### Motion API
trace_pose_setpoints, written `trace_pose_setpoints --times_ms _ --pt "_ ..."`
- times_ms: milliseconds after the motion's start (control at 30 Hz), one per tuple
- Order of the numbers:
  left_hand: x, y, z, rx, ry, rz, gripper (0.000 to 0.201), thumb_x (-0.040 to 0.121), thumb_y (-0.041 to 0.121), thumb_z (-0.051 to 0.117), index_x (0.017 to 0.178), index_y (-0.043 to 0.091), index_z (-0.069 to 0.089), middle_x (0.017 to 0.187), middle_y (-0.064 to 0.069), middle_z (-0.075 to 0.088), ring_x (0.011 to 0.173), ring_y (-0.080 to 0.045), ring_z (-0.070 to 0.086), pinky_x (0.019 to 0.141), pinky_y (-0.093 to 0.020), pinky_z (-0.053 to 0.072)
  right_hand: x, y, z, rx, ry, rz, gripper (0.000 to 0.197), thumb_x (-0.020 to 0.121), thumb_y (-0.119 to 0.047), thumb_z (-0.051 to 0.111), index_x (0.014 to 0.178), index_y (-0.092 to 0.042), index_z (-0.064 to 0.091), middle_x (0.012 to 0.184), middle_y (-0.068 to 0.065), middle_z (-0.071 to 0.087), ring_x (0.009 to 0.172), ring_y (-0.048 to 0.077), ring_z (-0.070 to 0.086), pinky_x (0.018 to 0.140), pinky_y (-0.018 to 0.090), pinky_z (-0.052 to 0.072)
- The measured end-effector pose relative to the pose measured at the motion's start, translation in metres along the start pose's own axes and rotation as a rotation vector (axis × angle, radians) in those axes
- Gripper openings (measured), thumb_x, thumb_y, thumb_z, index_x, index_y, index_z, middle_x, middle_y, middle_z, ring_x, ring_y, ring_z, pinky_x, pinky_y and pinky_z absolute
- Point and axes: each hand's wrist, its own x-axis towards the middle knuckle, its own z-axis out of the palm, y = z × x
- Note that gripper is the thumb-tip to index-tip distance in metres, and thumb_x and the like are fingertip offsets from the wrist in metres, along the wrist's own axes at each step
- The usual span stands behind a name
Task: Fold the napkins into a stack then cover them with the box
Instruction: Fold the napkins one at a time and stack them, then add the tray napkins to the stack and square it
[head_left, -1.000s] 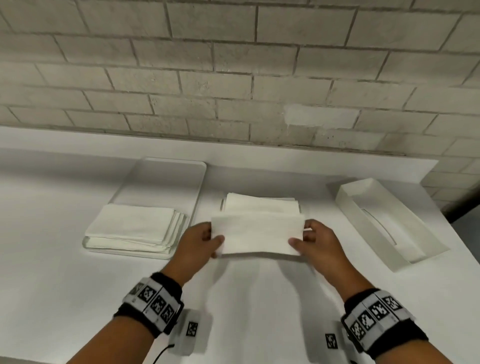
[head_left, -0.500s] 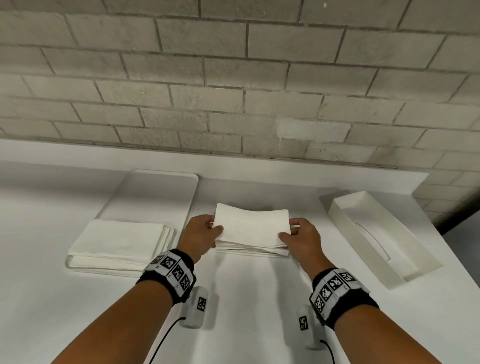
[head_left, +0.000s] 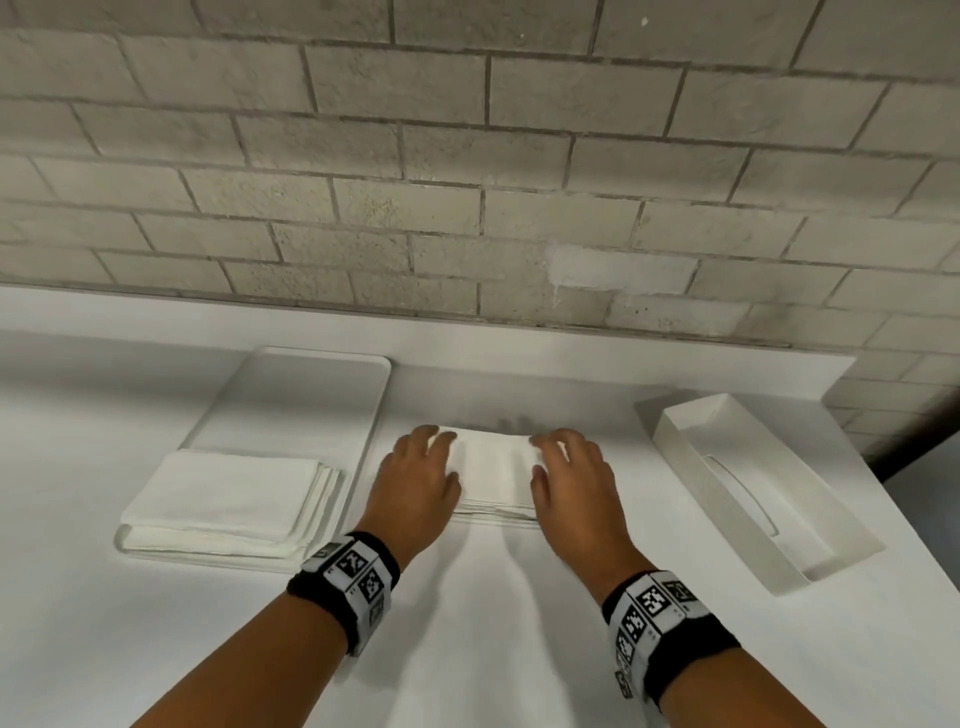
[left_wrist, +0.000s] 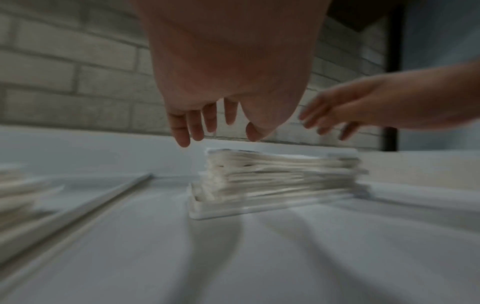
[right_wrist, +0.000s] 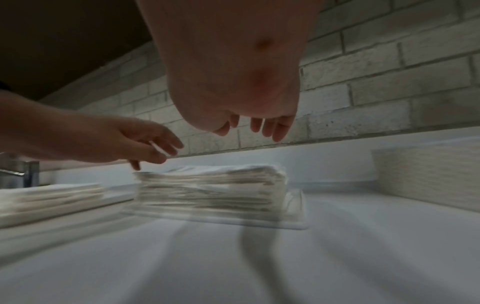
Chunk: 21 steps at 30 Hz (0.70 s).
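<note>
Hands above the folded napkin stack

I see my left hand (head_left: 415, 483) and right hand (head_left: 571, 480) spread loose, holding nothing, hovering over the stack (head_left: 496, 475) mid-table; the box (head_left: 763, 488) lies open side up to its right.

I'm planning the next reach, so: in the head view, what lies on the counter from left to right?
Unfolded napkins on the tray → left hand → folded napkin stack → right hand → box, lying open side up. Both hands are open over the ends of the stack, fingers relaxed.
</note>
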Motion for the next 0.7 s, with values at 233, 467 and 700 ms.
trace_pose_setpoints --times_ms 233,467,700 --pt "-0.012 0.015 0.004 0.08 -0.247 0.034 0.035 0.096 0.033 0.044 0.124 0.018 0.058 0.122 -0.001 0.059 0.111 -0.022 0.056 0.09 -0.036 0.048 -0.013 0.006 0.016 -0.067 -0.154 -0.096 0.02 0.09 -0.018 0.058 0.106 -0.022 0.071 0.107 -0.003 0.064 0.097 0.024 0.062 0.077 0.037 0.052" --pt "-0.018 0.012 -0.004 0.093 -0.304 0.007 0.039 0.098 0.033 0.042 0.129 0.013 0.054 0.133 -0.005 0.055 0.12 -0.026 0.053 0.096 -0.042 0.045 -0.014 0.004 0.013 -0.065 -0.156 -0.066 0.019 0.09 -0.02 0.061 0.107 -0.022 0.071 0.106 -0.003 0.067 0.097 0.024 0.062 0.076 0.037 0.049" --pt "-0.028 -0.024 -0.033 -0.262 -0.04 -0.128 0.04 0.096 0.024 0.053 0.133 0.012 0.059 0.14 -0.005 0.056 0.13 -0.022 0.051 0.108 -0.033 0.041 0.0 -0.043 0.001 0.227 -0.125 0.02 0.016 0.091 -0.011 0.062 0.102 -0.015 0.073 0.107 0.003 0.066 0.104 0.029 0.059 0.089 0.037 0.049"
